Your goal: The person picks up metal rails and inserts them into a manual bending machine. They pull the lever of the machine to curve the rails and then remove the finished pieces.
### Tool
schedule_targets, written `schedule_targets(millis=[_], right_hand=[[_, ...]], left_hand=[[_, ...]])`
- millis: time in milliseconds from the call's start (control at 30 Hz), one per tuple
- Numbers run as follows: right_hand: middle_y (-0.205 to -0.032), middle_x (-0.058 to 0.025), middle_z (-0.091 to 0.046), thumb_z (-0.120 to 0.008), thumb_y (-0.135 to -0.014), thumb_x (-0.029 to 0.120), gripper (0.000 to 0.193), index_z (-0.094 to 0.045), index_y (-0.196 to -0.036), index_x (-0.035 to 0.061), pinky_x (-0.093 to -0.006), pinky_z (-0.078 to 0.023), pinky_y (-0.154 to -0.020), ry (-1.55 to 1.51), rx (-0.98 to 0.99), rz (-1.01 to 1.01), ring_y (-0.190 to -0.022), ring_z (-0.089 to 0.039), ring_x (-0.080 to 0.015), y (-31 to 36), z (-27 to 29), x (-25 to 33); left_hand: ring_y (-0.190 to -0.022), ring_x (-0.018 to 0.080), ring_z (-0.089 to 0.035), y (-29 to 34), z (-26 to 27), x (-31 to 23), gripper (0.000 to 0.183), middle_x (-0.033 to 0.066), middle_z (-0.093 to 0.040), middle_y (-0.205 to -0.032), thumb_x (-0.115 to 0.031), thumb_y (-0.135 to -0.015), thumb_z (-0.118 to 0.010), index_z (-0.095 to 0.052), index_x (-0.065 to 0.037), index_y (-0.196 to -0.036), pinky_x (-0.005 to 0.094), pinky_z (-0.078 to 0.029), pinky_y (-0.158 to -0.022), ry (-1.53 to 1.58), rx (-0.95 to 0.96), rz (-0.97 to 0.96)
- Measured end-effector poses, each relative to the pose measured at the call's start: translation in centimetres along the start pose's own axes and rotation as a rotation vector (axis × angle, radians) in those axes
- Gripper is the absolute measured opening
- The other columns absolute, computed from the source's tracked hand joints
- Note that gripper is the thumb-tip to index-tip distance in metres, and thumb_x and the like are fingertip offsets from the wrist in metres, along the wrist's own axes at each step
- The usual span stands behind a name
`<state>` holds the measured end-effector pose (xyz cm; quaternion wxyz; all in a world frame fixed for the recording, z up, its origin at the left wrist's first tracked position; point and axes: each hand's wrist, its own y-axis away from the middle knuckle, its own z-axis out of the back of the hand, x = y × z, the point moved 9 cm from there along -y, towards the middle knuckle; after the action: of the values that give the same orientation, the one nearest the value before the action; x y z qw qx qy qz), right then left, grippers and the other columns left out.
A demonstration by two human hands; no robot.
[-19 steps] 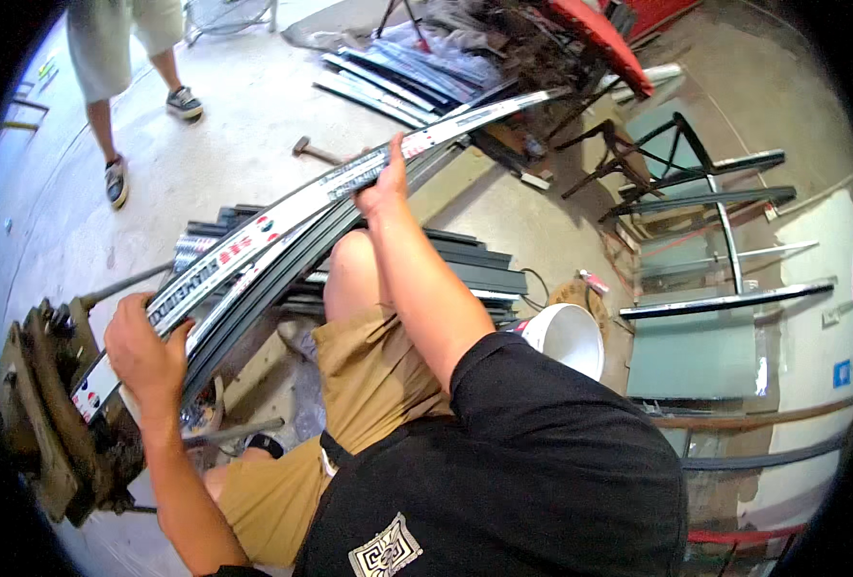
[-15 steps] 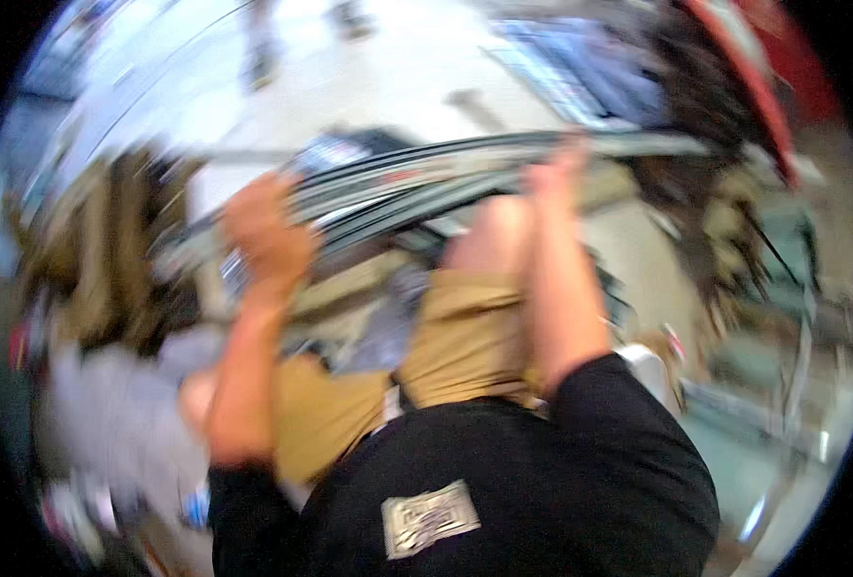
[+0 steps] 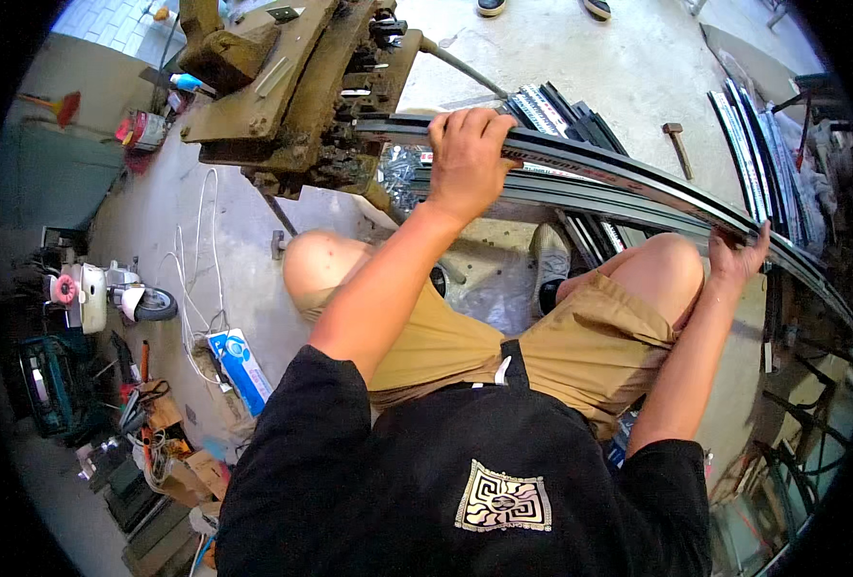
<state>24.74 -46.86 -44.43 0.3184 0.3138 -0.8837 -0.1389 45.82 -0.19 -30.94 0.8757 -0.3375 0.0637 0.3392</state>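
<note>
A long grey aluminium profile (image 3: 619, 175) runs across in front of me, its left end against the rusty brown machine (image 3: 287, 115). My left hand (image 3: 470, 159) is closed over it near that end, fingers on top. Farther along, above my right knee, my right hand (image 3: 737, 255) grips the profile from the near side, thumb up along its edge. Past that hand the bar runs on to the right rim. Just below it lies another grey profile (image 3: 571, 197); whether the two touch, I cannot tell.
Bundled profiles (image 3: 566, 115) lie on the floor behind the bar, and more (image 3: 758, 159) stand farther right. A hammer (image 3: 677, 150) rests between them. To my left are a white cable (image 3: 195, 279), a blue box (image 3: 241, 368) and a toy-like scooter (image 3: 109, 293). Someone's shoes (image 3: 542, 8) show at the top.
The blurred view has turned left, bringing the brown machine in at upper left. Both hands still hold the profile, which now slopes down to the right, its left end at the machine.
</note>
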Motion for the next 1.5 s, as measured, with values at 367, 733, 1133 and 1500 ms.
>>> schedule_targets(millis=[367, 733, 1133, 1500], right_hand=[[-0.104, -0.0113, -0.075, -0.07, -0.097, 0.045, 0.045, -0.068, -0.107, 0.0009, -0.0366, -0.059, -0.091, 0.334, -0.093, 0.0, -0.097, -0.073, -0.0232, 1.9, 2.3, -0.6], [-0.102, -0.0184, -0.073, -0.069, -0.099, 0.037, 0.042, -0.063, -0.109, -0.0038, -0.0423, -0.062, -0.088, 0.256, 0.067, 0.042, -0.094, -0.072, -0.0288, -4.4, 2.0, 2.0], [-0.085, -0.0146, -0.068, -0.07, -0.096, 0.031, 0.034, -0.056, -0.103, 0.0002, -0.0445, -0.064, -0.079, 0.153, -0.045, -0.034, -0.079, -0.069, -0.0303, -5.8, 0.2, -1.8], [-0.088, -0.0131, -0.067, -0.075, -0.094, 0.032, 0.038, -0.057, -0.099, -0.001, -0.0404, -0.065, -0.084, 0.08, -0.021, 0.016, -0.083, -0.069, -0.027, -5.8, -0.5, -2.1]], left_hand=[[-0.114, 0.0269, -0.057, 2.2, 0.3, 1.2, 0.046, 0.0043, -0.064, -0.113, -0.011, -0.072, -0.081, -0.068, -0.016, -0.116, 0.0457, -0.033, -0.104, 0.022, -0.002, 0.006], [-0.119, 0.0363, -0.056, 8.1, 4.3, 1.6, 0.034, 0.0151, -0.061, -0.123, -0.008, -0.083, -0.074, -0.063, -0.007, -0.115, 0.0478, -0.04, -0.108, 0.131, -0.389, 0.322], [-0.106, 0.0211, -0.06, 27.5, -10.5, 19.2, 0.044, 0.0074, -0.068, -0.117, -0.022, -0.084, -0.084, -0.067, -0.002, -0.119, 0.0375, -0.044, -0.097, 0.921, -0.437, 1.517], [-0.071, 0.0085, -0.049, 26.6, -11.7, 18.9, 0.012, -0.0029, -0.064, -0.089, -0.01, -0.093, -0.073, -0.072, -0.006, -0.105, 0.0267, -0.039, -0.068, 0.936, -0.567, 1.483]])
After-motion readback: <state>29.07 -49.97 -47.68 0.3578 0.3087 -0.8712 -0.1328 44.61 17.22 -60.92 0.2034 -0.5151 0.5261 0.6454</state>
